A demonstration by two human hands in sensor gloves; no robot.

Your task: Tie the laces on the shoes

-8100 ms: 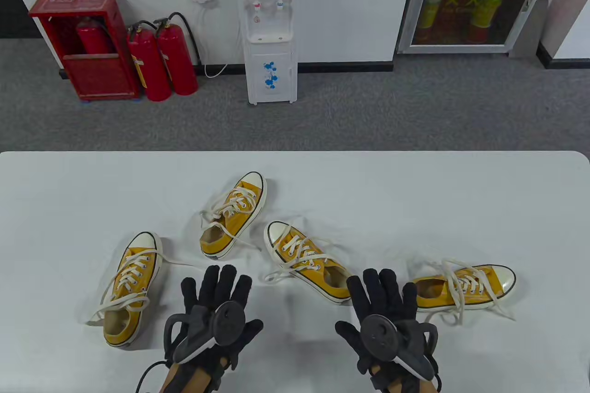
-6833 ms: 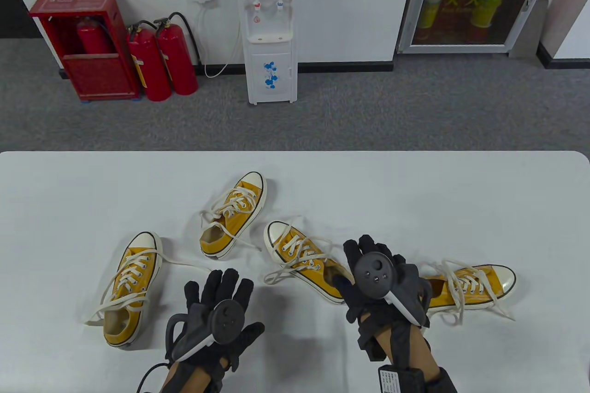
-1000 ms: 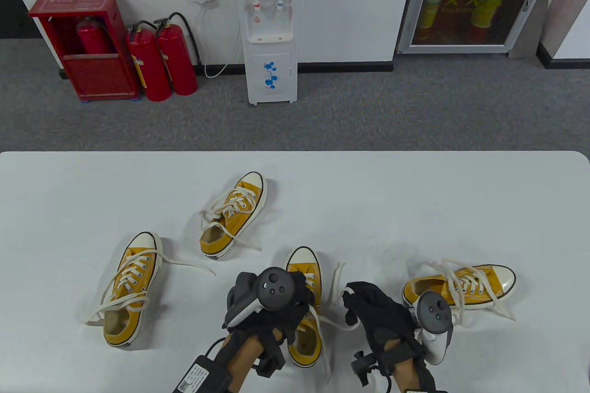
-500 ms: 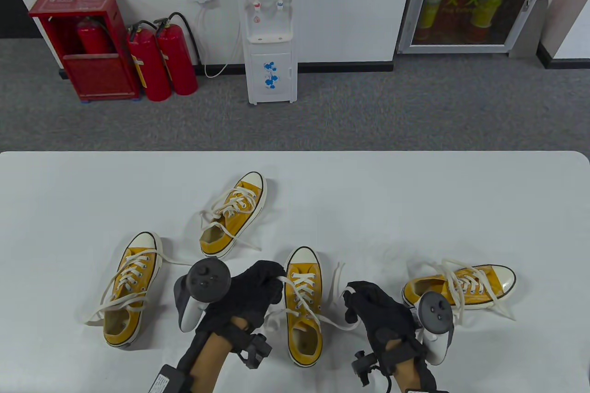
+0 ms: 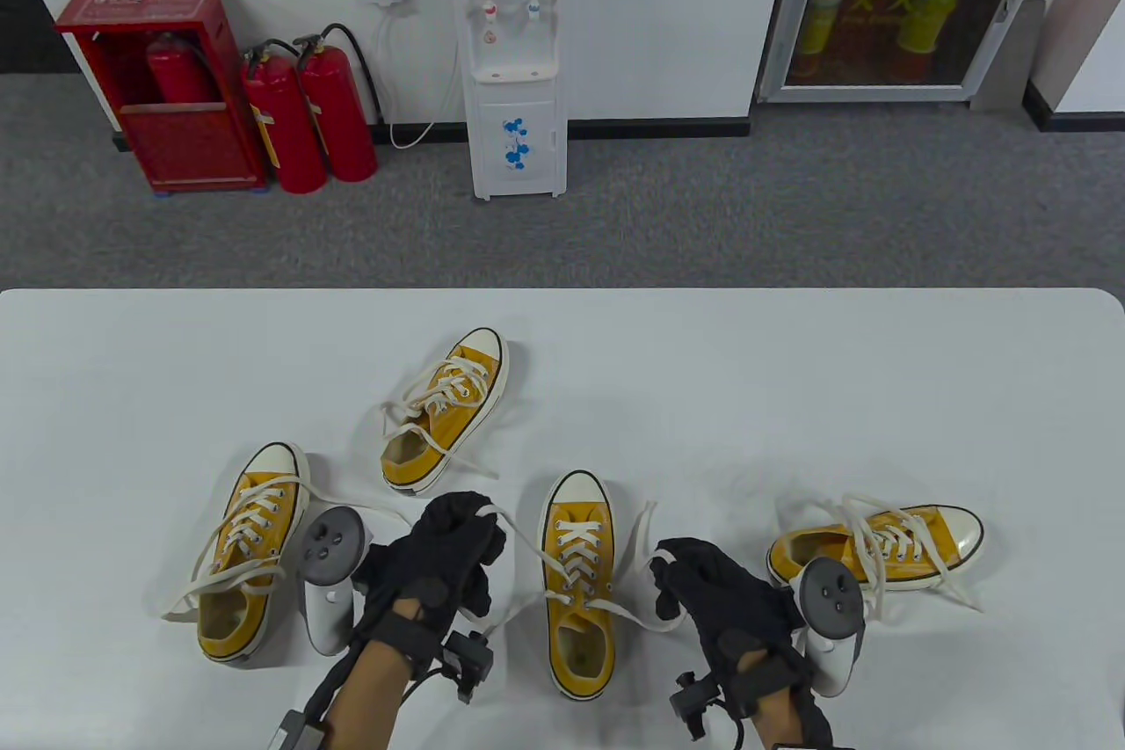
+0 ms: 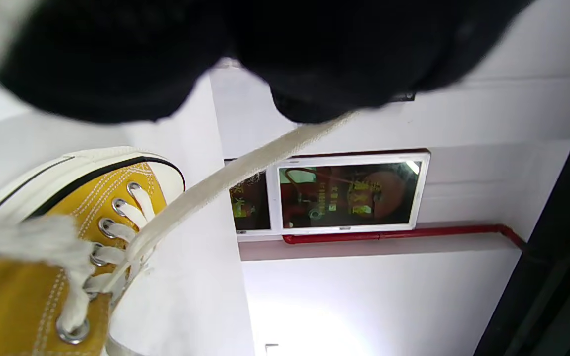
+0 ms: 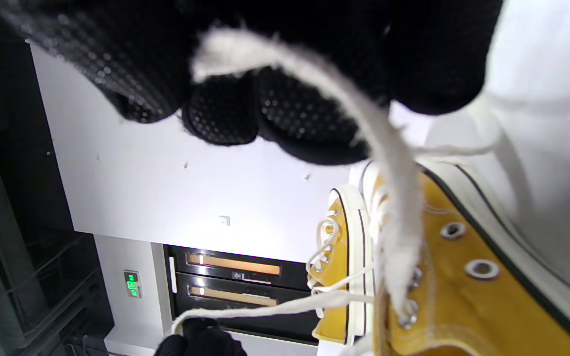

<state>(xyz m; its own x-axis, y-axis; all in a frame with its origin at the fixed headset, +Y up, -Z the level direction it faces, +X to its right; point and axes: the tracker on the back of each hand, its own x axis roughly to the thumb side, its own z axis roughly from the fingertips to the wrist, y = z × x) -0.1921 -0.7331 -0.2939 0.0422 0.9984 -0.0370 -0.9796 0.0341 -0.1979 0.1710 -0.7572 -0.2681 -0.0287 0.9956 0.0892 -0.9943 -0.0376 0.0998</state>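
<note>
Several yellow canvas shoes with white laces lie on the white table [image 5: 791, 363]. The near middle shoe [image 5: 576, 583] points away from me, toe up the table. My left hand [image 5: 453, 543] grips its left lace [image 5: 518, 532] and holds it out to the left of the shoe; the lace also shows taut in the left wrist view [image 6: 206, 190]. My right hand [image 5: 703, 578] grips the right lace [image 5: 637, 614] on the shoe's right side; the right wrist view shows that lace [image 7: 389, 188] running from my fingers [image 7: 285, 113] down to an eyelet.
Another shoe [image 5: 246, 552] lies at the left, one [image 5: 448, 411] behind the middle, one [image 5: 879, 548] at the right, all with loose laces. Beyond the table's far edge stand a water dispenser [image 5: 514, 55] and red fire extinguishers [image 5: 308, 117].
My left hand has moved left, away from the middle shoe, drawing its left lace out with it. My right hand has stayed put with the right lace.
</note>
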